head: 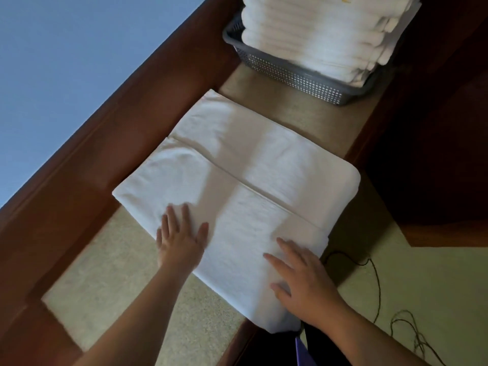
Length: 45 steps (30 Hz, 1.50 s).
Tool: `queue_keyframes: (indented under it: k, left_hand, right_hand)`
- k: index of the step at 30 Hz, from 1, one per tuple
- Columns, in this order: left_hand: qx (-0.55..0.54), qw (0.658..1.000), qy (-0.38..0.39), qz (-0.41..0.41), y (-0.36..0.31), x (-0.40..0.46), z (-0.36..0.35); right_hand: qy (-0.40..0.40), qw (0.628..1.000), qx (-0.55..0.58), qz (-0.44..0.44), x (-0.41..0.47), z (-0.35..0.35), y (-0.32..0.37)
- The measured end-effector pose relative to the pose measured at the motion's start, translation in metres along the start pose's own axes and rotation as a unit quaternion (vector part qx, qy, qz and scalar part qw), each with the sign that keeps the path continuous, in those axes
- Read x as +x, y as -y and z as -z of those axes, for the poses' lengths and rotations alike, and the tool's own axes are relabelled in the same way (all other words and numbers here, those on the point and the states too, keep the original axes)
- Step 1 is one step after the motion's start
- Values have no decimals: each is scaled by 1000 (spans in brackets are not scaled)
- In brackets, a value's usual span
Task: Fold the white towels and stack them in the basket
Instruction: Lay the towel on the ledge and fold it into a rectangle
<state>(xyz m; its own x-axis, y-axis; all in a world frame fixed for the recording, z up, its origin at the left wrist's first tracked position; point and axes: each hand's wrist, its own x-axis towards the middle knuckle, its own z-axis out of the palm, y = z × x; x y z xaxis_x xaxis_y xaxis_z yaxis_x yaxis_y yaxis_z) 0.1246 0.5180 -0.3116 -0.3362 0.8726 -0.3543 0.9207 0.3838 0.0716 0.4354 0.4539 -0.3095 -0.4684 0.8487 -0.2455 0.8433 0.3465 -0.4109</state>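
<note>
I see the bench [137, 273], tan-topped with a dark wood frame, carrying everything. A folded white towel [237, 186] lies flat across its middle, one seam running along it. Beyond it stands a grey basket [290, 75] holding a tall stack [317, 30] of folded towels. My left hand [179, 241] and right hand [303, 281] both press flat on the towel's near edge, fingers straight and slightly spread. A dark cord [375, 283] trails beside my right hand.
</note>
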Motion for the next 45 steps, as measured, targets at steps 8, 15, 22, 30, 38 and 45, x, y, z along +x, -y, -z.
queue_keyframes:
  k: [8, 15, 22, 30, 38, 45]
  left_hand:
    - [-74, 986, -63, 134, 18, 22, 22]
    - [-217, 924, -66, 309, 49, 58, 46]
    - [-253, 905, -74, 334, 59, 73, 54]
    - [-305, 884, -109, 338, 67, 72, 57]
    - [-372, 844, -154, 355, 92, 62, 38]
    - [-373, 858, -112, 335, 96, 76, 55]
  right_hand:
    - [-37, 997, -56, 44, -10, -26, 52]
    - [-62, 991, -67, 94, -16, -41, 66]
    - [-91, 987, -53, 120, -24, -56, 79]
    - [-65, 987, -55, 135, -20, -55, 87]
    - [-76, 963, -111, 233, -23, -76, 95]
    - [-71, 986, -105, 109, -30, -79, 100]
